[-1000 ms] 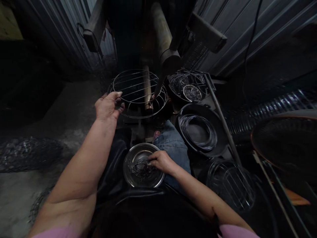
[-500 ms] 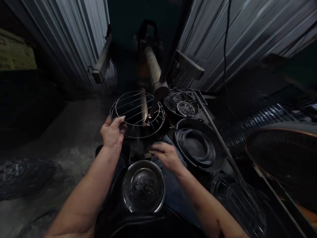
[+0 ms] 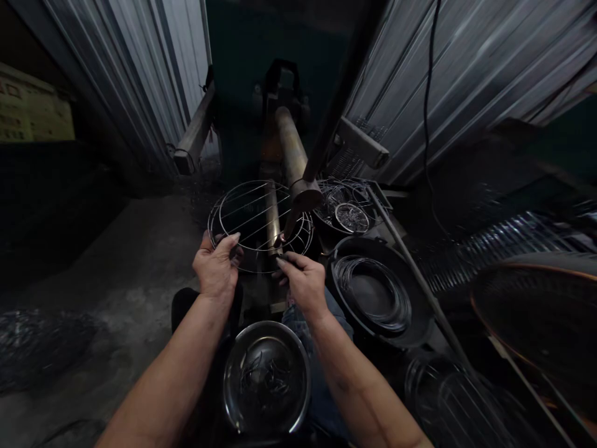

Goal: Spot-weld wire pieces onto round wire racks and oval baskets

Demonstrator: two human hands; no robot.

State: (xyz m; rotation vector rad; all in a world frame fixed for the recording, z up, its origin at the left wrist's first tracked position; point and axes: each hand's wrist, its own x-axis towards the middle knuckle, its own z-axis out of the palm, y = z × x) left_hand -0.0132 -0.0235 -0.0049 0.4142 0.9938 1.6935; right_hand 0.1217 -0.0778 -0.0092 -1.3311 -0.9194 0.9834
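In the head view, the round wire rack (image 3: 252,182) sits at the centre of the frame, its lower left rim gripped by the left hand (image 3: 215,270), whose fingers (image 3: 228,240) curl closed around the wire. The right hand (image 3: 303,283) is just beside the rack's lower edge, its fingers (image 3: 291,260) pinched together on something too small to tell. A steel bowl (image 3: 267,376) holding wire scraps lies at bottom centre.
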